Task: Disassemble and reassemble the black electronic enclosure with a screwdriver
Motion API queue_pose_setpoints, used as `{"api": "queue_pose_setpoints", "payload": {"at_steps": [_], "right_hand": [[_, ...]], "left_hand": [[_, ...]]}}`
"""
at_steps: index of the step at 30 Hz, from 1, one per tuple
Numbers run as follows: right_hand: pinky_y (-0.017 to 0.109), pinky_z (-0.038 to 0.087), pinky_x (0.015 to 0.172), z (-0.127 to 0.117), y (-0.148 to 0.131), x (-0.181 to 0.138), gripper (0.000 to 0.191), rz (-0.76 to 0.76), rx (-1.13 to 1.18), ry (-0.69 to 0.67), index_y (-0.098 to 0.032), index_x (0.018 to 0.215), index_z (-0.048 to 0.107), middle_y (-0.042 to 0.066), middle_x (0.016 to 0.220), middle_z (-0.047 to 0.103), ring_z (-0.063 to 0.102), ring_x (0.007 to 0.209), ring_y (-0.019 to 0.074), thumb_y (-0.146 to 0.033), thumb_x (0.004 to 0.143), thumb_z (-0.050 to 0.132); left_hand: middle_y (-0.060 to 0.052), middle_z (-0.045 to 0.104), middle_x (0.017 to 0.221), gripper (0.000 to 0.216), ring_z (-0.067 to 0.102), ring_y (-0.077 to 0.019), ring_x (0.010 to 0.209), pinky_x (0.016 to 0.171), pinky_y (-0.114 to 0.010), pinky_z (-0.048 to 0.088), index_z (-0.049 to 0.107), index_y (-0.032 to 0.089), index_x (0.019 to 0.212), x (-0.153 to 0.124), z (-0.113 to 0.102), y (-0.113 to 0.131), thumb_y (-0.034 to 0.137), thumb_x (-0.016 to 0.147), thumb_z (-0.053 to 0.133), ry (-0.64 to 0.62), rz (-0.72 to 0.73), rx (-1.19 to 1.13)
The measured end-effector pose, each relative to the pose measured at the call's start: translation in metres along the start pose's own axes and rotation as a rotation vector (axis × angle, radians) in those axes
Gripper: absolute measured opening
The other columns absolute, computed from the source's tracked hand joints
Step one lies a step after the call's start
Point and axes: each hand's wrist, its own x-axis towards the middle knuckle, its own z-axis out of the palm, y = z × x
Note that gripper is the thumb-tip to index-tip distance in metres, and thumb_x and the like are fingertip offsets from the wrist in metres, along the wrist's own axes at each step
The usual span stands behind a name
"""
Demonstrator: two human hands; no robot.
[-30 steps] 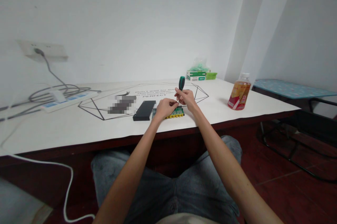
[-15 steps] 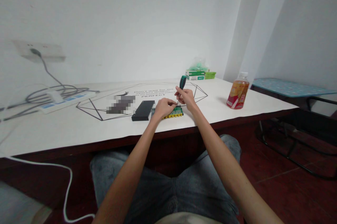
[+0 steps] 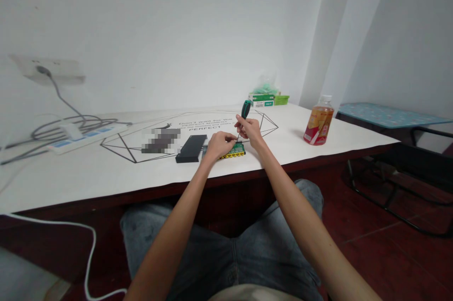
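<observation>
Two hands meet over a green circuit board [image 3: 235, 151] lying near the middle of the white surface [image 3: 106, 173]: the right hand [image 3: 249, 130] has its grip closed around a green-handled screwdriver [image 3: 244, 111], handle tilted toward one o'clock and tip down at the board. The left hand [image 3: 220, 144] rests on the board's nine-o'clock end, fingers curled; whether it pinches anything I cannot tell. A black box [image 3: 191, 148] lies just beside the board at nine o'clock, and an orange drink bottle [image 3: 319, 123] stands well apart at three o'clock.

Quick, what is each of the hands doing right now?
Left hand: curled shut, resting on the green circuit board; whether it grips it cannot be told.
Right hand: closed on the green-handled screwdriver, tip down at the board.
</observation>
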Motion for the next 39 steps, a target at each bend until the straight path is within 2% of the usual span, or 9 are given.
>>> {"api": "queue_pose_setpoints", "payload": {"at_steps": [7, 17, 23, 30, 39], "right_hand": [[0.022, 0.02, 0.034, 0.0, -0.002, -0.003, 0.057, 0.027, -0.015, -0.072, -0.016, 0.06, 0.061, -0.001, 0.049, 0.054, 0.037, 0.034, 0.0044, -0.069, 0.069, 0.079], [0.022, 0.022, 0.033, -0.001, 0.005, -0.001, 0.058, -0.051, -0.032, -0.041, -0.015, 0.057, 0.062, -0.001, 0.046, 0.054, 0.037, 0.033, 0.0041, -0.07, 0.066, 0.079], [0.023, 0.021, 0.034, 0.0, 0.001, -0.003, 0.057, -0.065, -0.035, -0.046, -0.016, 0.057, 0.062, -0.001, 0.046, 0.053, 0.037, 0.033, 0.0049, -0.07, 0.068, 0.078], [0.023, 0.02, 0.035, 0.001, -0.002, -0.005, 0.058, -0.07, 0.005, -0.021, -0.016, 0.057, 0.061, -0.002, 0.046, 0.052, 0.035, 0.033, 0.0043, -0.071, 0.067, 0.078], [0.023, 0.022, 0.034, 0.001, 0.0, -0.005, 0.057, -0.058, -0.067, -0.06, -0.017, 0.057, 0.061, -0.001, 0.046, 0.053, 0.036, 0.033, 0.0051, -0.07, 0.069, 0.077]], "left_hand": [[-0.007, 0.082, 0.095, 0.023, 0.075, -0.0255, 0.092, 0.09, -0.035, 0.055, 0.085, 0.02, 0.093, -0.001, -0.002, 0.0, 0.019, 0.082, 0.065, -0.002, 0.001, 0.0], [-0.004, 0.082, 0.096, 0.026, 0.074, -0.0241, 0.094, 0.09, -0.033, 0.055, 0.085, 0.025, 0.094, -0.006, -0.006, 0.014, 0.021, 0.083, 0.062, 0.003, -0.065, 0.141], [-0.005, 0.081, 0.103, 0.027, 0.074, -0.0245, 0.097, 0.088, -0.032, 0.055, 0.084, 0.024, 0.101, -0.006, -0.005, 0.012, 0.022, 0.083, 0.063, -0.022, -0.036, 0.156], [-0.006, 0.081, 0.102, 0.027, 0.074, -0.0253, 0.098, 0.089, -0.033, 0.055, 0.084, 0.022, 0.098, -0.005, -0.004, 0.009, 0.019, 0.082, 0.063, -0.027, -0.005, 0.119], [-0.006, 0.082, 0.1, 0.028, 0.074, -0.0255, 0.096, 0.088, -0.033, 0.055, 0.085, 0.023, 0.095, -0.004, -0.002, 0.006, 0.019, 0.08, 0.062, -0.014, 0.021, 0.123]]}}
